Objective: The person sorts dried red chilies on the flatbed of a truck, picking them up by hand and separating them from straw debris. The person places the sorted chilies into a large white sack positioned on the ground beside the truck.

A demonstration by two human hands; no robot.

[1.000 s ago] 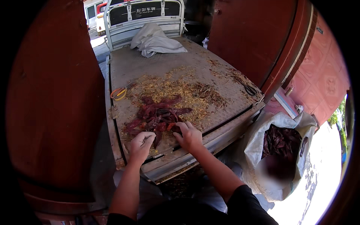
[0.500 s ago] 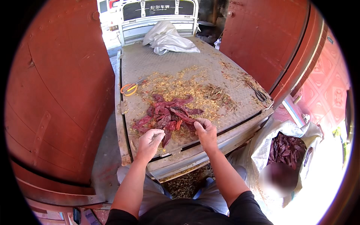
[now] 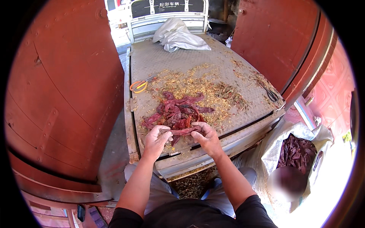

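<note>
A wrinkled dark-red dried chili pepper [image 3: 183, 131] stretches level between my two hands over the near edge of the metal truck bed [image 3: 142, 59]. My left hand [image 3: 155, 142] pinches one end of it between thumb and fingers. The other end is gripped by my right hand [image 3: 207, 140]. Just beyond lies a loose pile of dried chili peppers [image 3: 173, 110], partly covered by my fingers. Orange-handled scissors [image 3: 139, 86] rest at the left of the pile, open at the handles.
Yellow seeds and stem scraps [image 3: 197, 78] litter the bed. Black-handled scissors [image 3: 272, 95] lie at its right edge, a white woven sack [image 3: 178, 36] at the far end. On my right stands an open sack [image 3: 262, 159] with dried chilies. Red metal doors [image 3: 64, 95] flank the bed.
My right hand has drawn a chili pepper off the pile toward me, and both hands now hold it by its ends. The view has shifted slightly, moving the scene rightward.
</note>
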